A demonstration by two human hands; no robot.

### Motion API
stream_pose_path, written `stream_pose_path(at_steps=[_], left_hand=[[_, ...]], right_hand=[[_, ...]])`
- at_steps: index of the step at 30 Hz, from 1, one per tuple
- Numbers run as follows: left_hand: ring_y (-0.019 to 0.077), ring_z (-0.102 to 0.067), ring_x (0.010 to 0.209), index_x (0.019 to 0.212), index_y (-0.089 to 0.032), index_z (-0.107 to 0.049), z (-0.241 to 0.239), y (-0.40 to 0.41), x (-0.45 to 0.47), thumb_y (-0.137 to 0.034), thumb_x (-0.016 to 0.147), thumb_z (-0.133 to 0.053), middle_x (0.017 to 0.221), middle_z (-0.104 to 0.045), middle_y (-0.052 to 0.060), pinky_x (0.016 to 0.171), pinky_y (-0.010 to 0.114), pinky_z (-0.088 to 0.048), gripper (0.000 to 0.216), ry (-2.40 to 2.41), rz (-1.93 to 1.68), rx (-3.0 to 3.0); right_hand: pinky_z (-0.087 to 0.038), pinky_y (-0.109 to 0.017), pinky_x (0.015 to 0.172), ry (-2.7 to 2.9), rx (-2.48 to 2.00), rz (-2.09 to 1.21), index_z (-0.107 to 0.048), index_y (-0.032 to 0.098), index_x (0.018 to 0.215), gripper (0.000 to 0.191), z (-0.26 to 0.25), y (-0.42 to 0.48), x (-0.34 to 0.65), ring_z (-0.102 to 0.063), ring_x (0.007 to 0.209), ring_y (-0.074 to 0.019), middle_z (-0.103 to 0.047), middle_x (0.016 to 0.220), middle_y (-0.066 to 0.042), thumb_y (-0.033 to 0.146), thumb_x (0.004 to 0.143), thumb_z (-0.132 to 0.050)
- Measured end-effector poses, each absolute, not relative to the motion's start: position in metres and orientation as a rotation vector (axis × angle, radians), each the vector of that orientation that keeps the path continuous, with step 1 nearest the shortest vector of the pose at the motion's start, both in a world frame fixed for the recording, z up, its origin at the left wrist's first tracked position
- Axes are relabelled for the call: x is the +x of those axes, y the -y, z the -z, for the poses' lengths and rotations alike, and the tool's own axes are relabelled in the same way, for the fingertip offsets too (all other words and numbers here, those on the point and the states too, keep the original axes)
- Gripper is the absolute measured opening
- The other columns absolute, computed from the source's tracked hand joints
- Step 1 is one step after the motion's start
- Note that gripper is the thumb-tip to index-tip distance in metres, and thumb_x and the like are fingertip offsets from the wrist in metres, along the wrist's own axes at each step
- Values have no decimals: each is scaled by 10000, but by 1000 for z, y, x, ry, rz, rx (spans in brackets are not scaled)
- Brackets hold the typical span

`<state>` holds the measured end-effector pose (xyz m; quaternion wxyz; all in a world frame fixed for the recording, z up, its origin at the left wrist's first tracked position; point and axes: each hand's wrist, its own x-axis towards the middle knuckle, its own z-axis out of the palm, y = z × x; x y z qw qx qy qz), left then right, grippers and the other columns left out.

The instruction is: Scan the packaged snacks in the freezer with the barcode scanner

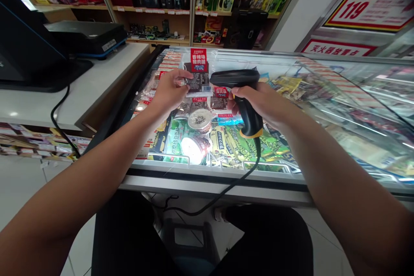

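My right hand [258, 105] is closed around the handle of a black barcode scanner [241, 95] with a yellow band at its base; its head points left, and its black cord [233, 185] hangs down in front of the freezer. My left hand [170, 90] pinches a flat clear packet with a red label [198, 75], held just left of the scanner's head. Both hands hover over the glass lid of a chest freezer [207, 172].
Under the glass lie green ice cream packets [239, 144] and round tubs [200, 120]. A white counter [80, 90] at left carries a black till screen [26, 47] and printer [86, 36]. Stocked shelves [161, 8] stand behind. My dark-trousered legs are below.
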<state>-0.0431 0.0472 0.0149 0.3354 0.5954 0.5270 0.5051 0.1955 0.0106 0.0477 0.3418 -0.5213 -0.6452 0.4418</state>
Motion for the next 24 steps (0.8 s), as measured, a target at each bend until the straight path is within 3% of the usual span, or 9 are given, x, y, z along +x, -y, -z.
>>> stream_pose_path(at_steps=[5, 13, 19, 24], left_hand=[[94, -490, 605, 955, -196, -719, -18, -57, -53, 16, 777, -584, 889, -695, 30, 543, 261, -376, 309, -1377, -1434, 1561], [110, -522, 642, 947, -201, -702, -17, -56, -53, -15, 775, -605, 902, -707, 32, 569, 272, -390, 272, -1364, -1437, 1581], [113, -560, 696, 939, -195, -704, -13, -61, -56, -3, 766, -593, 960, -723, 40, 603, 260, -423, 282, -1350, -1478, 1593], [89, -520, 614, 974, -215, -710, -7, -64, -57, -35, 782, -599, 1037, -723, 38, 527, 251, -390, 286, -1374, -1500, 1581]], right_hand=[[-513, -354, 647, 1739, -1320, -1249, -612, 187, 823, 188, -56, -1, 190, -608, 610, -188, -670, 715, -76, 347, 921, -622], [-473, -318, 581, 1739, -1316, -1229, -620, 191, 879, 102, -61, 3, 185, -587, 575, -174, -652, 683, -56, 274, 926, -585], [-488, -315, 582, 1630, -1259, -1290, -592, 191, 772, 190, -57, 3, 186, -591, 592, -173, -625, 686, -58, 321, 909, -614], [-497, -316, 559, 1559, -1219, -1339, -583, 185, 769, 197, -58, 4, 187, -564, 557, -157, -596, 681, -47, 332, 888, -638]])
